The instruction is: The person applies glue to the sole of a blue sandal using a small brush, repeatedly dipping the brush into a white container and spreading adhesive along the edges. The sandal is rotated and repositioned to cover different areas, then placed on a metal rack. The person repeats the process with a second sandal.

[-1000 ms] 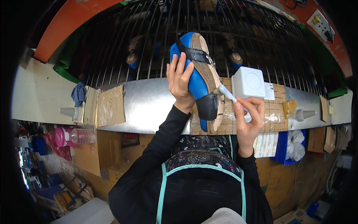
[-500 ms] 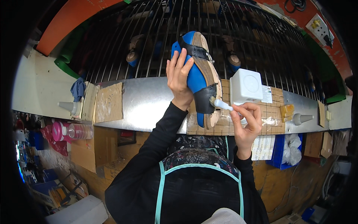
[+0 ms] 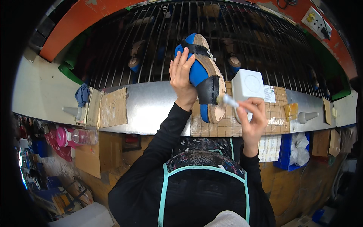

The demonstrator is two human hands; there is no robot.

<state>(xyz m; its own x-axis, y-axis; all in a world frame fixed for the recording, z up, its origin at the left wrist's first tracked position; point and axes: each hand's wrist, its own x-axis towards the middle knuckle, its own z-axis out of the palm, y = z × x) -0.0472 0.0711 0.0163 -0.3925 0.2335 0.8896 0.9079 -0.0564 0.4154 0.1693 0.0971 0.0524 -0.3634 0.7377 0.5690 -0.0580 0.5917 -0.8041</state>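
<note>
My left hand (image 3: pixel 184 77) is wrapped round the side of a sandal (image 3: pixel 208 90) on a blue shoe last (image 3: pixel 197 72), holding it up over the work surface. Black straps cross the last, and their ends fold over the pale underside, which is turned to the right. Between the fingers of my right hand (image 3: pixel 252 117) is a small brush (image 3: pixel 230 101) with a white handle. Its bristle end is at the edge of the wide black strap; blur hides whether it touches. Just beyond the right hand stands a white plastic container (image 3: pixel 247 87).
Cardboard (image 3: pixel 274 117) covers part of the metal bench (image 3: pixel 147 109). Behind it runs a rack of metal bars (image 3: pixel 159 49) bearing more lasted shoes (image 3: pixel 234 62). Grey cones (image 3: pixel 307 116) lie at both sides. A blue bin (image 3: pixel 283 160) with plastic bags sits below right.
The brush and my right hand have shifted slightly right and up along the strap edge. The sandal has turned a little in my left hand, its lower end higher.
</note>
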